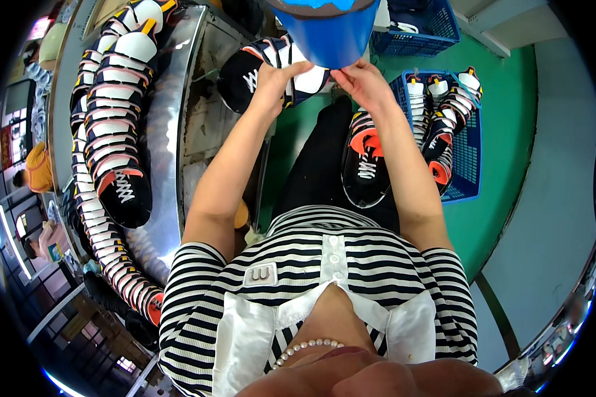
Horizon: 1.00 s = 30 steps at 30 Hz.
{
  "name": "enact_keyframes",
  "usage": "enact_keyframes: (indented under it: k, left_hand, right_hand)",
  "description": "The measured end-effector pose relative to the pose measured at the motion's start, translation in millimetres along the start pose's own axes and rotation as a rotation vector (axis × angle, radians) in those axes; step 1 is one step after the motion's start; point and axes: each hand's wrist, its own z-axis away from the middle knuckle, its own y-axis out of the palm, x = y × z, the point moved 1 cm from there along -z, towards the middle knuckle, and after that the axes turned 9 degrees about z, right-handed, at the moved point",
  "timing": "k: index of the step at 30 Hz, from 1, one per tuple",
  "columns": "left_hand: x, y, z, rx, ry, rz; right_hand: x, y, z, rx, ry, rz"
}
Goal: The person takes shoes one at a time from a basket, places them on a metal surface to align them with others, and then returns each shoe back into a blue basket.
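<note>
- While both arms reach forward, the left hand [276, 83] and right hand [363, 83] meet at a black, white and orange sneaker [271, 73] beneath a blue bucket-like cap [331, 30].
- The sneaker lies crosswise, its length running left from the hands, over the metal desk [165, 132] edge.
- Left fingers [295, 69] curl onto it; right fingers [343, 74] pinch near its upper, exact grip unclear.
- The left hand sits nearer its body.

metal workbench [169, 152], rows of sneakers [116, 119], green floor [503, 119], blue crate [470, 142]
</note>
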Motion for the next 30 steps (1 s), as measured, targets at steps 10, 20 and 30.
enact_keyframes:
  k: [10, 20, 30]
  left_hand:
    - [34.8, -24.1, -10.3, -0.235, -0.408, 0.541]
    - [-96.5, -50.6, 267.0, -0.6, 0.239, 0.134]
    - [-57.5, -295.2, 267.0, -1.292, 0.733, -0.262]
  right_hand:
    - [38.8, -51.4, 1.4, -0.041, -0.181, 1.133]
    - [-92.9, -209.5, 5.1, 0.403, -0.158, 1.198]
    - [-24.7, -128.2, 79.3, -0.088, -0.535, 1.704]
